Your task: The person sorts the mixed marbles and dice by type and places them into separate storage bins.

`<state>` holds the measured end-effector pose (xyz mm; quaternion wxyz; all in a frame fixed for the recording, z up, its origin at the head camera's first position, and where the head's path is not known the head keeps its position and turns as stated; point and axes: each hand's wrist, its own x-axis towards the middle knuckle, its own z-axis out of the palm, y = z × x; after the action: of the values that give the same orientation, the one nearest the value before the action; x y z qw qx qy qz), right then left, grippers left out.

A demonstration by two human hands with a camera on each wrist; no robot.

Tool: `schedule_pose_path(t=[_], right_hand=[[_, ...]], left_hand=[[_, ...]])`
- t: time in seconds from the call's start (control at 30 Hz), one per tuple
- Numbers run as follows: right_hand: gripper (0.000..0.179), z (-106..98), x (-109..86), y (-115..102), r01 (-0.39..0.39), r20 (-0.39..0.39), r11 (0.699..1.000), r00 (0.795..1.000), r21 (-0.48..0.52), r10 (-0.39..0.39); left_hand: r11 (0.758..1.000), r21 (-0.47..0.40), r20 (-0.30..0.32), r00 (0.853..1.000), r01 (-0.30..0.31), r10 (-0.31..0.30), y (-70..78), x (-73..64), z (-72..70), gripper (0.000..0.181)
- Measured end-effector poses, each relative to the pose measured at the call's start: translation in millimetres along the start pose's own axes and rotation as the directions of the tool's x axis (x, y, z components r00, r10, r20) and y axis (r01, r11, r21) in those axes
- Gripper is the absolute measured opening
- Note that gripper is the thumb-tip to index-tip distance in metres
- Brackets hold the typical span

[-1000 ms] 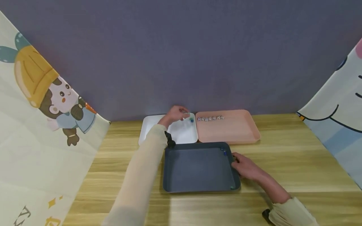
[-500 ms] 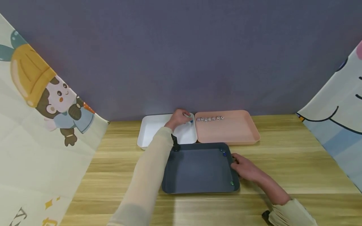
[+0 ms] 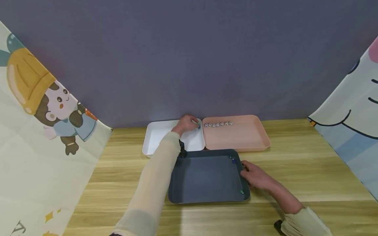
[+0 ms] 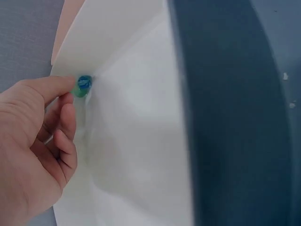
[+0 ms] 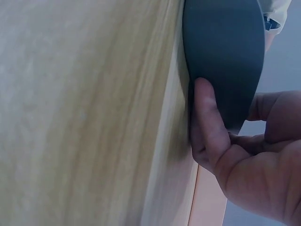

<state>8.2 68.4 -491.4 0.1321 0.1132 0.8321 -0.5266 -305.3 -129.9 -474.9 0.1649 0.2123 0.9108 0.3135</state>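
Note:
At the far right corner of the white tray, my left hand pinches a green glass marble with its fingertips, which partly cover it. A blue marble lies against the green one. My right hand grips the right rim of the dark grey tray, with fingers on the outside of its wall in the right wrist view. Inside that tray, two bluish marbles lie by the far right corner and a green marble by the near right corner.
A pink tray stands right of the white one, with several small dice in a row along its far left side. All three trays sit close together on the wooden table. A grey-blue panel rises behind.
My left hand has moved slightly right and down to the marbles in the white tray's corner. My right hand keeps its grip on the grey tray.

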Motion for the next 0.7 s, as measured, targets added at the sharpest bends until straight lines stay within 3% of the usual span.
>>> schedule_pose_path(t=[0.2, 0.4, 0.57, 0.7], right_hand=[[0.046, 0.0, -0.3, 0.6, 0.006, 0.007, 1.000, 1.000, 0.023, -0.007], [0.045, 0.4, -1.0, 0.3, 0.003, 0.011, 1.000, 1.000, 0.025, -0.003], [0.046, 0.4, -1.1, -0.3, -0.009, 0.016, 1.000, 1.000, 0.022, 0.009], [0.046, -0.1, -0.8, -1.4, -0.005, 0.013, 1.000, 1.000, 0.016, 0.005]], left_hand=[[1.000, 0.019, 0.009, 1.000, 0.010, -0.010, 5.1, -1.0, -3.9, 0.023], [1.000, 0.005, 0.037, 0.999, -0.029, 0.029, 8.7, -4.5, -8.3, 0.026], [0.988, 0.026, 0.089, 0.985, -0.151, 0.148, 20.8, -12.7, -12.4, 0.028], [0.951, 0.087, 0.163, 0.946, -0.297, 0.280, 45.3, -24.9, -15.4, 0.025]])
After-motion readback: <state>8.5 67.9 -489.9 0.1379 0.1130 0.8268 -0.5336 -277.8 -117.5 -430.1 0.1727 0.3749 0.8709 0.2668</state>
